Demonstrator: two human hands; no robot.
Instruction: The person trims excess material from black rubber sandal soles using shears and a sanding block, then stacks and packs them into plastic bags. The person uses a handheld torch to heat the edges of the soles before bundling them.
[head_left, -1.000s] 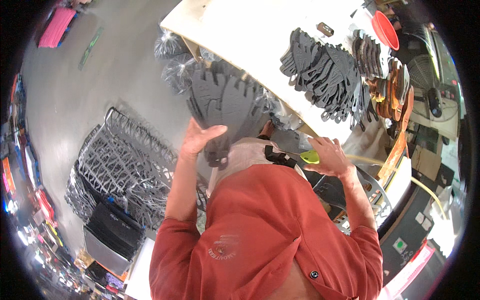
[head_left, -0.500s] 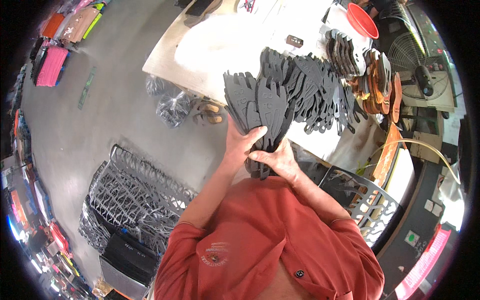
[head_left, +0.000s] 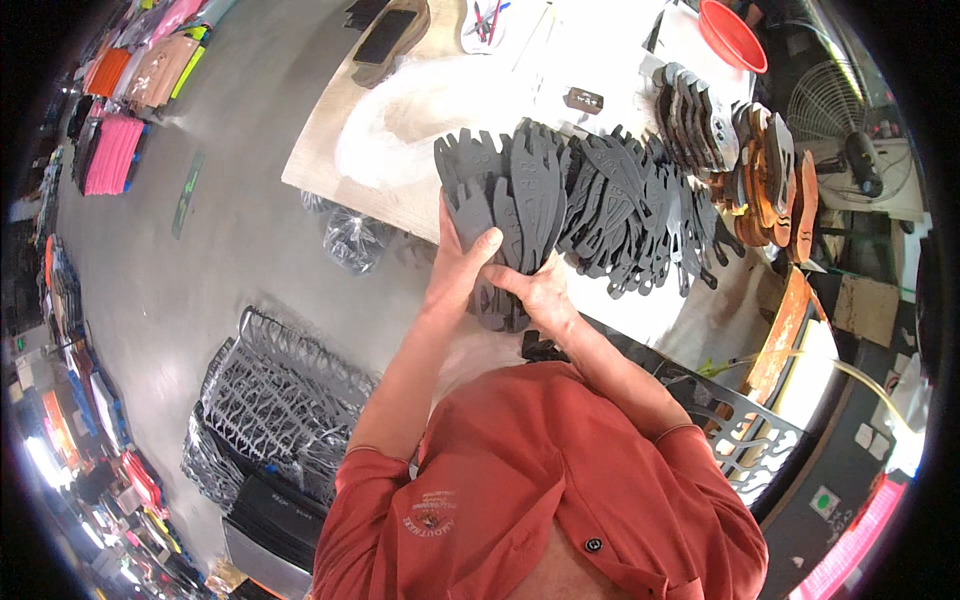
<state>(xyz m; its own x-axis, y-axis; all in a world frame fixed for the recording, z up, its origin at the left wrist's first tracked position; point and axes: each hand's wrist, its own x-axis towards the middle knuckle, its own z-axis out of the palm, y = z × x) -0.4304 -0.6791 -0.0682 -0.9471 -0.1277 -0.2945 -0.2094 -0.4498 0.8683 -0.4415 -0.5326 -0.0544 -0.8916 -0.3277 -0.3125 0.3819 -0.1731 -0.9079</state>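
Note:
A thick bundle of dark grey flat cut-out pieces [head_left: 527, 190], with fingered upper ends and raised marks, stands fanned in both my hands. They look like sandal straps. My left hand [head_left: 460, 262] wraps around the left side, thumb across the front. My right hand [head_left: 537, 288] grips the lower right side, its thumb close to the left one. The narrow ends of the pieces hang below my thumbs. Right beside the bundle, a heap of similar dark grey pieces [head_left: 625, 215] lies on the table [head_left: 330, 150]. My fingers behind the bundle are hidden.
Stacked soles [head_left: 697, 120] and brown-edged soles [head_left: 770, 180] stand at the table's right end, near a fan [head_left: 850, 140] and a red basin [head_left: 733, 36]. A phone [head_left: 386, 37] lies at the far left. Cut-out grey sheets [head_left: 290, 390] are piled on the lower left.
Both hands and the bundle have shifted slightly left. The upper ends of the pieces are spread a little differently. My grip stays closed on them.

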